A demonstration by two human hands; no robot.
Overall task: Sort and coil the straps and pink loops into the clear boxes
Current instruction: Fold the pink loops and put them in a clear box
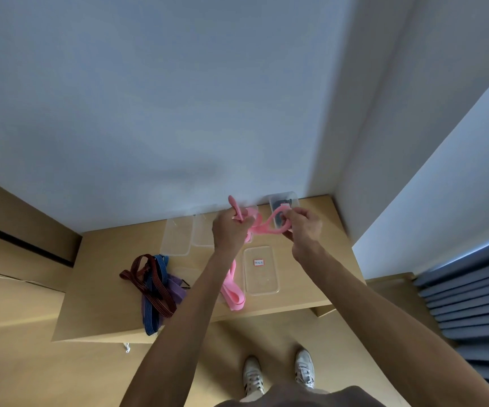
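both hands are up over the far side of the wooden surface (296,292), and they hide part of the boxes behind them. the left hand (229,230) has its grip curled tight round one end of a pink loop (262,229). the right hand (303,227) pinches the other end, and the loop hangs twisted between them.

at 12 o'clock from the right hand, against the wall, sits a clear box (284,201) with something dark inside; it is too blurry to tell what. at 9 o'clock from the left hand lie two clear boxes (177,236) side by side. a flat clear lid (260,270) at 6 o'clock from the hands has a small white label with a red edge, but the writing is too small to read.

more pink loops (233,292) lie just left of that lid, partly behind the left arm. a pile of striped straps (152,284), brown, blue and purple, sits at 8 o'clock, and one blue end hangs over the near edge.

white shoes (278,371) stand on the floor below.
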